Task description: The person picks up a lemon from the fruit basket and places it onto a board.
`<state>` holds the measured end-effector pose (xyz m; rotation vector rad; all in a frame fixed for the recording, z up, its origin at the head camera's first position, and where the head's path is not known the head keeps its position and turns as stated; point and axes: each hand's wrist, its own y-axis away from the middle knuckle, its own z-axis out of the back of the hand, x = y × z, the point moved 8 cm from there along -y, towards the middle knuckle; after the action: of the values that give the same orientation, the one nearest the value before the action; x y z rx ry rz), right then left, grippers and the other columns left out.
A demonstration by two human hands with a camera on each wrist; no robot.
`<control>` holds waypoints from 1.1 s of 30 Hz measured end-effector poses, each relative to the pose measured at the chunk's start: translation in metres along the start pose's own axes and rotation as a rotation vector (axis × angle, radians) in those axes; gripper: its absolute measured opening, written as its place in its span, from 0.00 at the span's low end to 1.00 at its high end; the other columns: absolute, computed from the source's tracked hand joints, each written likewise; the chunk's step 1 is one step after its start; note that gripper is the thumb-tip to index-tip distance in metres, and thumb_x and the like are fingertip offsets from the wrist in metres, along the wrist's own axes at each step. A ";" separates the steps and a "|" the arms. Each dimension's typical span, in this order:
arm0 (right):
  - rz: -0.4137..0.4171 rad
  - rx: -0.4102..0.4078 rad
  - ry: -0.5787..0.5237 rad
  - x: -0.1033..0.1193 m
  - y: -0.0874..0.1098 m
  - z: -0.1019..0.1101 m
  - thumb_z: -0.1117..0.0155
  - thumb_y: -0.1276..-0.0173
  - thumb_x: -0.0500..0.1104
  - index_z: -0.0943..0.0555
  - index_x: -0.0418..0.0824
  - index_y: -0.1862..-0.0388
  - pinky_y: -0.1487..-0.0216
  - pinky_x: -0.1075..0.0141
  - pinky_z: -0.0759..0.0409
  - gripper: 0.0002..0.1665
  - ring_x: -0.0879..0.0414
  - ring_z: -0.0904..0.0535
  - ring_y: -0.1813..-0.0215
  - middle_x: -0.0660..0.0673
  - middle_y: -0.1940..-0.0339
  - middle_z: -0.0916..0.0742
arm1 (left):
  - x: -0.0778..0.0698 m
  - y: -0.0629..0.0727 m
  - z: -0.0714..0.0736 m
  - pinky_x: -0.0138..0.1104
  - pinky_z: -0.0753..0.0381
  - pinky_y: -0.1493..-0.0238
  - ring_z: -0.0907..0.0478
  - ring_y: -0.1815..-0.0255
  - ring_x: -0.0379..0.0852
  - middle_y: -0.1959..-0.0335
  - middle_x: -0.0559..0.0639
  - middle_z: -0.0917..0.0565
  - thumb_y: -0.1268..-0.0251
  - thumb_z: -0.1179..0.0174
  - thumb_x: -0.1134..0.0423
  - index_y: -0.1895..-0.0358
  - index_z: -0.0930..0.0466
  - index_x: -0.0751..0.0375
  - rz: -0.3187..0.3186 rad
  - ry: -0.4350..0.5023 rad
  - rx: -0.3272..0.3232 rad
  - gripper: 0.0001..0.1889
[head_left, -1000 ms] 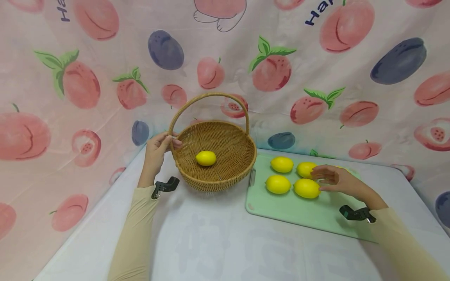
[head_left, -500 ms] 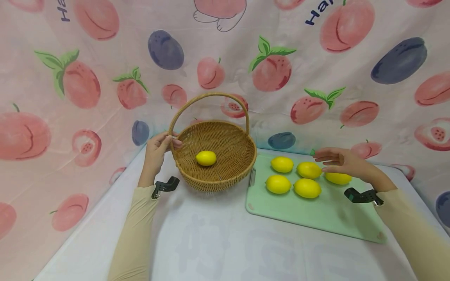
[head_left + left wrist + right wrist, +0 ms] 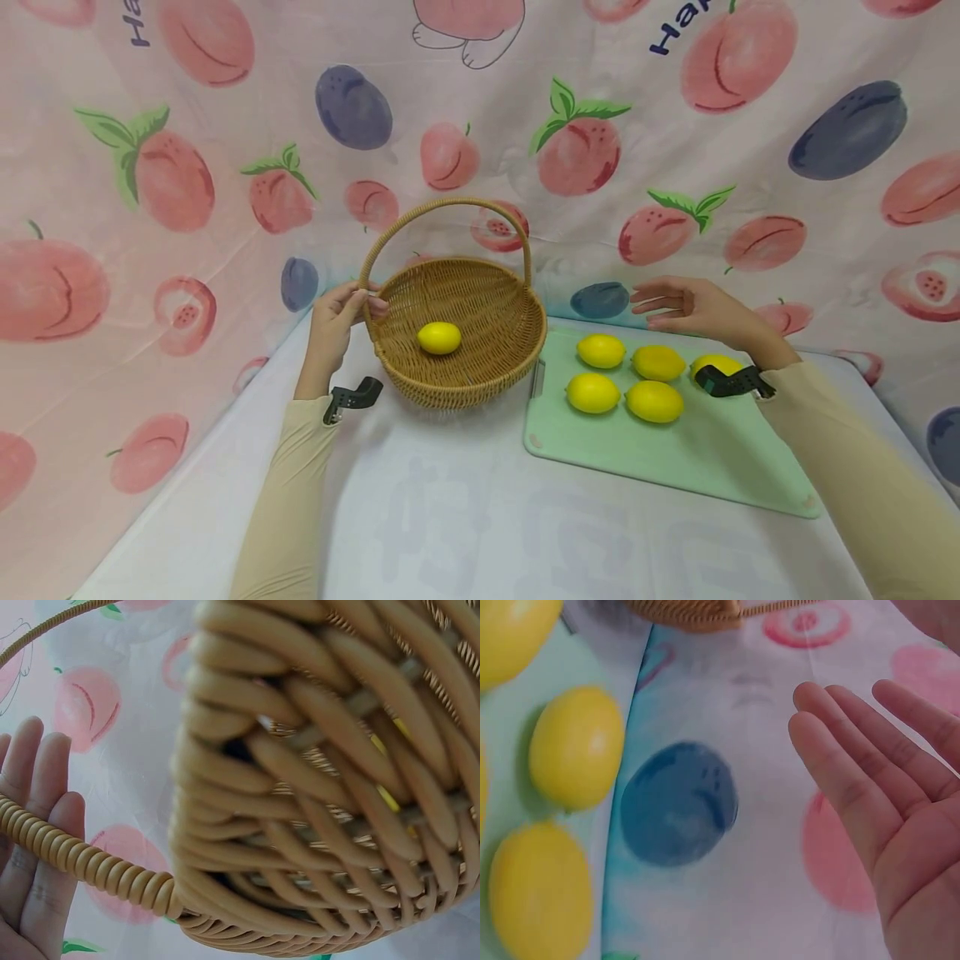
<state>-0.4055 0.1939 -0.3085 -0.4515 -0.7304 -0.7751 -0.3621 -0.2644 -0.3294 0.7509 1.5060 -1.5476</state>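
Observation:
A brown wicker basket (image 3: 480,367) with a tall arched handle stands left of centre, its opening tilted toward me. One yellow lemon (image 3: 439,338) lies inside it. My left hand (image 3: 341,312) holds the foot of the basket's handle on the left, thumb in front. The left wrist view shows its fingers (image 3: 46,787) stretched behind the coiled handle (image 3: 97,866). My right hand (image 3: 686,308) hovers above the far side of a green cutting board (image 3: 645,454), fingers loosely spread and holding nothing. Several lemons (image 3: 654,402) rest on the board below it.
A white cloth (image 3: 450,517) covers the table. Behind stands a pink fruit-print curtain (image 3: 480,100), close to the back of the basket and the board. The board's left end lies right beside the basket.
My right hand first drew back rightward from the lemons, then rose and moved left over the board's far edge, empty throughout. The left hand and basket have stayed put.

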 end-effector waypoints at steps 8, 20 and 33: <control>0.016 0.034 -0.041 0.025 -0.035 -0.017 0.36 0.37 0.39 0.31 0.37 0.35 0.50 0.74 0.20 0.31 0.67 0.20 0.48 0.40 0.40 0.21 | -0.001 0.000 -0.001 0.27 0.17 0.59 0.17 0.68 0.33 0.73 0.35 0.15 0.28 0.52 0.58 0.58 0.21 0.57 0.003 0.004 -0.001 0.11; 0.034 0.145 -0.064 0.053 -0.082 -0.050 0.35 0.37 0.42 0.32 0.39 0.34 0.44 0.61 0.20 0.32 0.44 0.23 0.40 0.38 0.37 0.23 | -0.002 0.001 -0.001 0.26 0.17 0.59 0.16 0.68 0.33 0.73 0.35 0.15 0.28 0.52 0.58 0.58 0.20 0.55 -0.002 0.016 0.003 0.10; 0.054 0.191 -0.055 0.073 -0.132 -0.087 0.33 0.39 0.43 0.29 0.39 0.38 0.43 0.58 0.20 0.30 0.47 0.21 0.42 0.39 0.42 0.20 | -0.002 0.002 -0.001 0.26 0.17 0.59 0.17 0.68 0.33 0.73 0.35 0.15 0.28 0.53 0.58 0.57 0.21 0.58 -0.001 -0.006 0.001 0.12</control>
<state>-0.4330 0.0218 -0.2996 -0.3191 -0.8324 -0.6375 -0.3600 -0.2634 -0.3289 0.7459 1.5015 -1.5498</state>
